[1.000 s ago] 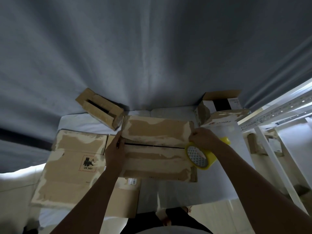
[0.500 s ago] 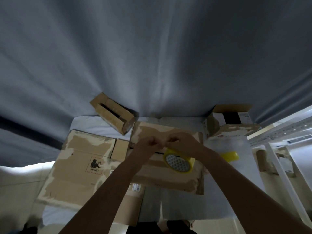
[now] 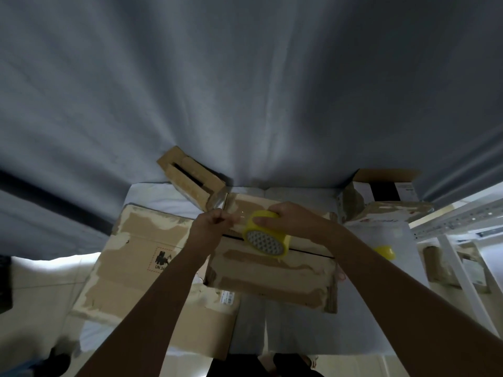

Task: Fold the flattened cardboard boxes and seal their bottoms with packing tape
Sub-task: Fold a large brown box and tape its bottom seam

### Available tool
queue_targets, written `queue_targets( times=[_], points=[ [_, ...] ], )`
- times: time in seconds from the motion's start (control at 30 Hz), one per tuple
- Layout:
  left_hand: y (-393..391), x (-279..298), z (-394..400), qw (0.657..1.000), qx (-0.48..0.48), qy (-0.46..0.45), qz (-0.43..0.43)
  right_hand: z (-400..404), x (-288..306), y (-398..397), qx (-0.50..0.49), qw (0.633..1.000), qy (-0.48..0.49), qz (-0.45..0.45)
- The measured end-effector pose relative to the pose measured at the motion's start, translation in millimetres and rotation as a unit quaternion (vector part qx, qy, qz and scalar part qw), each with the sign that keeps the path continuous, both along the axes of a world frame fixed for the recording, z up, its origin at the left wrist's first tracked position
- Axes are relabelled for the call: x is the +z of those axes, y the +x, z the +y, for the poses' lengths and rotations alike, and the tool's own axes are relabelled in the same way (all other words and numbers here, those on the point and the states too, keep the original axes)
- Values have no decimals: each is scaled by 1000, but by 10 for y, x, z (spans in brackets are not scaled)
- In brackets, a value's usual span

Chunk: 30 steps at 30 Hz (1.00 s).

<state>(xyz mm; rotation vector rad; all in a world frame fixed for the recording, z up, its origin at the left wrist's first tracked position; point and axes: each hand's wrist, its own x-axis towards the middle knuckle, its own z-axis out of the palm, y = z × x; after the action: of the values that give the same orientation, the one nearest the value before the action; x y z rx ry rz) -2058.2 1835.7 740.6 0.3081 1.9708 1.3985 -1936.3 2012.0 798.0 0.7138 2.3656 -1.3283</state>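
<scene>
Landmark: the box (image 3: 272, 257), bottom up on the table (image 3: 375, 308), its two flaps closed on a dark seam.

- Left of the box: a flat carton (image 3: 130, 257) lies waiting, unfolded, touching the box's left edge. A small box (image 3: 190, 178) sits behind the left corner of the box.
- Your left hand (image 3: 209, 227) has left the box's left end, where it pressed the flaps a second ago. Now it hangs over the box's far-left part, fingers pinched tight on what looks like a clear tape end; the tape itself is barely visible.
- Your right hand (image 3: 288, 219) has come in from the box's right end. It's clamped over the yellow roll (image 3: 265, 238), held above the seam, just beside the left hand.
- Right of the box: a second yellow roll (image 3: 385, 252) on the table; an open box (image 3: 381, 191) behind.

Reading: flap-holding is over, tape is being drawn. Nothing stuck down yet. Next, I'd judge, anchor the end past the box's left edge and run along the seam. Flaps are unheld, so they may spring.
</scene>
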Motion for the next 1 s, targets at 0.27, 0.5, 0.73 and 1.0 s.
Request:
queue_targets(
  times=[0.27,0.5,0.73,1.0],
  points=[
    [-311,-85,-220,999,48,0,-8,-69,-51,-174,60,990,128,3],
    [-500,-203,-709,992,126,5,-21,-42,-171,-135,53,988,146,22],
    [-542,-345,-800,992,95,-75,-33,1,-203,-93,74,979,186,-30],
    [-481,-659,-702,980,173,-91,-39,-72,-266,-124,115,966,216,-83]
  ],
)
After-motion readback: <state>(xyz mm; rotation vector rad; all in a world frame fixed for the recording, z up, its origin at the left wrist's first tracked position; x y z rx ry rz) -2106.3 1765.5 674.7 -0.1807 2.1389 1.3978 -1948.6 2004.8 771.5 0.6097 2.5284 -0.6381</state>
